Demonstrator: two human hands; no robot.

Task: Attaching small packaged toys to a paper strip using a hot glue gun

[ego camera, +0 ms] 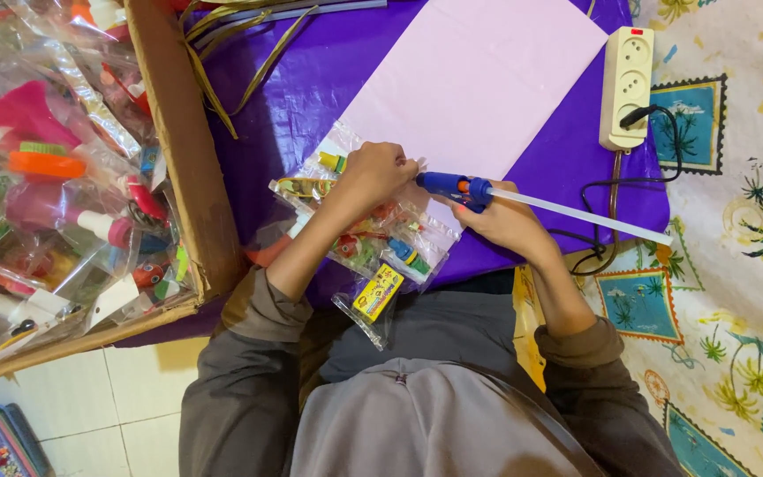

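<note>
**Toy packets under the glue gun, sealing in mid-run**

Toy packets [373,252], small clear bags with bright trinkets inside, lie in a short overlapping row near the front edge of the purple surface [302,88], just before the person's lap. Going left to right: a cardboard box [183,150] at the surface's left edge is heaped with many more filled packets, which reads to me as a pile already done, though I cannot tell sealed from unsealed. Next, the left hand [373,172] is curled shut, pressing down on the top end of the uppermost packet. Just beside it the right hand [509,221] is wrapped around a blue glue gun [452,187], its nozzle pointing at that same packet top and a pale glue stick [585,215] jutting out behind. A pink sheet [479,71] lies toward the back edge, and a power strip [626,84] sits at the right edge, one cord plugged in. I'd judge several packets in the row remain to be closed.
</note>
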